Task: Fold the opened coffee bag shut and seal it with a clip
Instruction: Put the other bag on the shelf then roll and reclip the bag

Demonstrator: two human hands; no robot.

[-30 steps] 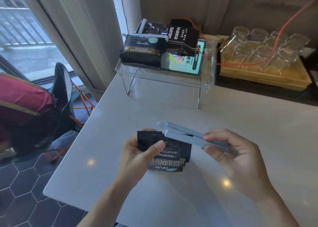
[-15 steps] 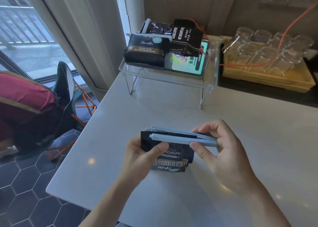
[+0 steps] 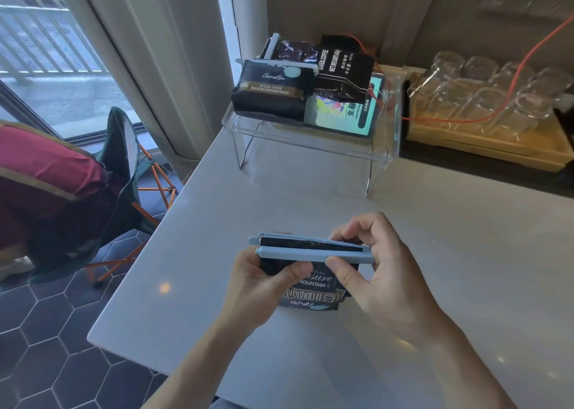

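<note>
— Black coffee bag [image 3: 310, 287], where is it?
— Upright on the white desk [image 3: 466, 253], at its near left part, with its folded top sitting between the two bars of a pale blue clip [image 3: 310, 247].
— And the hands?
— The left hand [image 3: 261, 284] is curled around the bag's left side, thumb pressed on the front just under the clip. The right hand [image 3: 382, 272] pinches the clip's right end, thumb on the near bar, fingers bent over the far one. The bars are still slightly apart at the left end; a black strip of bag shows between them.
— What else is near the bag?
— Beyond it, well apart, a clear plastic stand [image 3: 310, 141] on the desk carries more dark coffee bags [image 3: 273, 92], one with its own clip, and a lit tablet [image 3: 341, 113]. To the stand's right, a wooden tray [image 3: 484, 141] of upturned glasses [image 3: 484, 89], with an orange cable [image 3: 503, 98] across them.
— Anything in the way?
— No, the desk between bag and stand is bare. Left of the desk, a folding chair [image 3: 124, 160] holds a red bag [image 3: 46, 175].
</note>
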